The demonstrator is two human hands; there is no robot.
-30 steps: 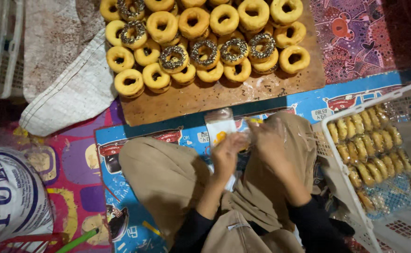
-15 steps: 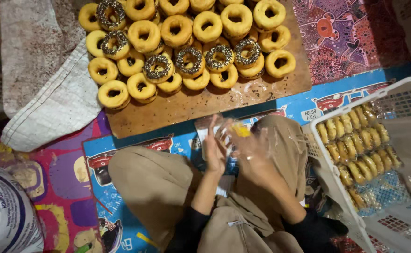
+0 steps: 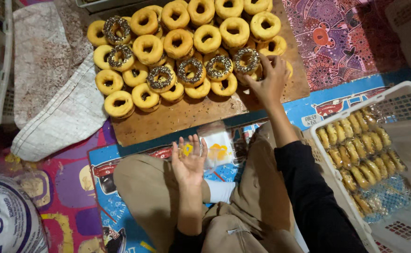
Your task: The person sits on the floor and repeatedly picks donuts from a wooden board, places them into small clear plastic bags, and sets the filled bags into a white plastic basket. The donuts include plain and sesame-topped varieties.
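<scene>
Many ring doughnuts, some plain (image 3: 148, 48) and some with chocolate and sprinkles (image 3: 190, 70), lie piled on a wooden board (image 3: 186, 117) in front of my crossed legs. My right hand (image 3: 269, 79) reaches out to the board's right side, and its fingers close around a sprinkled doughnut (image 3: 247, 60). My left hand (image 3: 189, 160) is over my knee, palm up with the fingers spread. It holds a small clear plastic bag (image 3: 218, 149) with a yellow print, which hangs open to the right of the palm.
A white plastic basket (image 3: 319, 133) at my right holds several bagged doughnuts (image 3: 358, 150) in rows. A grey-white cloth (image 3: 51, 93) lies left of the board. A printed sack (image 3: 6, 225) sits at the lower left. A colourful play mat (image 3: 65, 182) covers the floor.
Both hands were together at the bag over my lap. My right hand has since left it and reached forward to the doughnuts, while my left hand keeps the bag.
</scene>
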